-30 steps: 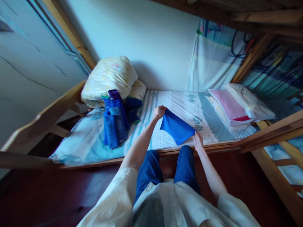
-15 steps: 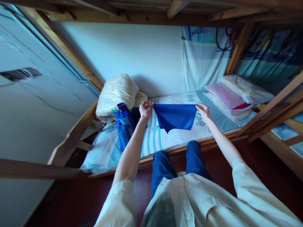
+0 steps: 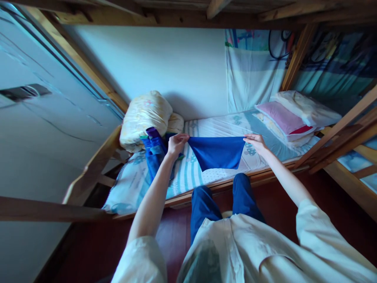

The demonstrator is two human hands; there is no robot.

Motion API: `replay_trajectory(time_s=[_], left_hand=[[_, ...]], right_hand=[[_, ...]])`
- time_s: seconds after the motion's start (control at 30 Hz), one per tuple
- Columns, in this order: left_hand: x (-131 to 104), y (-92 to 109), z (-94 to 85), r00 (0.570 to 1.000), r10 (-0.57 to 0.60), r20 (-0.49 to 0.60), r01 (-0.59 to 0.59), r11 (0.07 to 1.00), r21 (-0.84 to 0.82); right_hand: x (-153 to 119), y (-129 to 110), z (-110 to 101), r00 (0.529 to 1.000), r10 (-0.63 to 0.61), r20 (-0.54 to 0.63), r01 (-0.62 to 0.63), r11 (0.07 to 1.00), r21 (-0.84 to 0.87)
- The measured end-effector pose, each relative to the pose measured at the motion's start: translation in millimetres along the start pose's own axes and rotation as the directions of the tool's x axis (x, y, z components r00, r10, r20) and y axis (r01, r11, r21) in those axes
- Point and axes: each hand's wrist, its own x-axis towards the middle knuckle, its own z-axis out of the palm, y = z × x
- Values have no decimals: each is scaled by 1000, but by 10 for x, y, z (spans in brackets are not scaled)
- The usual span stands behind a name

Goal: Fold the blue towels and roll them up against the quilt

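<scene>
A blue piece of cloth [image 3: 218, 152] hangs stretched between my two hands, its top edge pulled nearly straight and its lower edge loose over the bed. My left hand [image 3: 177, 144] pinches the cloth's upper left corner. At the upper right corner, my right hand [image 3: 255, 141] pinches it between thumb and fingers. Beyond my left forearm, a heap of blue clothes [image 3: 156, 151] lies on the mattress [image 3: 188, 179], partly hidden by that arm. Whether the cloth is a garment I cannot tell.
A bundled yellow quilt [image 3: 145, 118] sits at the bed's left end. Pillows, one pink [image 3: 279, 116], are stacked at the right end. An upper bunk [image 3: 176, 17] hangs overhead, with a wooden post [image 3: 299, 57] at right. A light curtain [image 3: 253, 78] hangs against the wall.
Both hands have come slightly lower and a little farther apart, with the cloth still between them. Its lower edge now hangs smoother; the notch seen before is gone.
</scene>
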Motion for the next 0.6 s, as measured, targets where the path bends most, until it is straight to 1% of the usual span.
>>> replay_trajectory(time_s=[0.07,0.17,0.23,0.3,0.4,0.5,0.53,0.6], left_hand=[[-96,-19,-76,998,-20,55,22,999,-35],[-233,-86,-180,986,-70,148,77,996,-42],[-290,-154,-222,972,-118,205,132,990,-54],[-305,-246,-230,955,-177,237,199,977,-73],[-251,-433,-175,929,-267,257,300,949,-97],[-129,-662,-47,905,-327,271,372,918,-136],[-74,-738,9,900,-342,269,391,907,-153],[64,-873,137,892,-374,255,424,887,-184]], right_hand=[[-64,28,-75,999,41,24,-41,999,9],[-137,79,-163,993,102,55,-102,995,2],[-151,110,-191,988,134,76,-133,991,-17],[-124,143,-193,982,158,100,-154,987,-43],[-7,231,-150,973,195,119,-185,978,-92],[193,401,-42,959,263,106,-250,961,-120],[277,472,12,956,279,91,-268,956,-115],[471,613,142,973,231,-4,-231,971,-58]])
